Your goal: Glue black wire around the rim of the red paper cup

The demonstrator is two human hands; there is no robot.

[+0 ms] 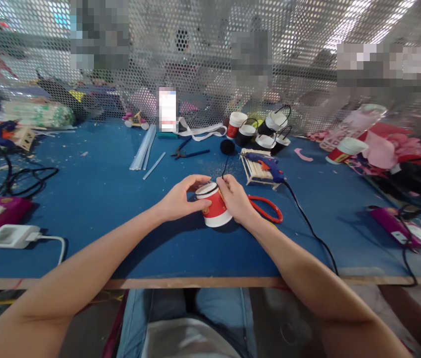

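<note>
Both hands are meeting over a red paper cup with a white rim (215, 205), which is standing upside down or tilted near the middle of the blue felt-covered worktop (102, 209). The left hand (178, 199) is curling its grip around the cup's left side, fingers pressed on the wall. The right hand (236, 199) is pinching a thin black cord (224, 168) at the cup's top edge; the cord is running back to a black ball of yarn (227, 146).

Just right of the cup, red-handled scissors (268, 208) are lying flat, partly under the right wrist. Behind them a blue glue gun (266, 165) is resting on a small rack of wooden sticks (257, 171), its black cable trailing off the front edge. Further back, a cluster of black-painted cups with wire handles (266, 132) is standing; their insides cannot be made out. Clear glue sticks (143, 149) and blue-handled pliers (186, 150) are lying to the left, well apart from the hands.
</note>
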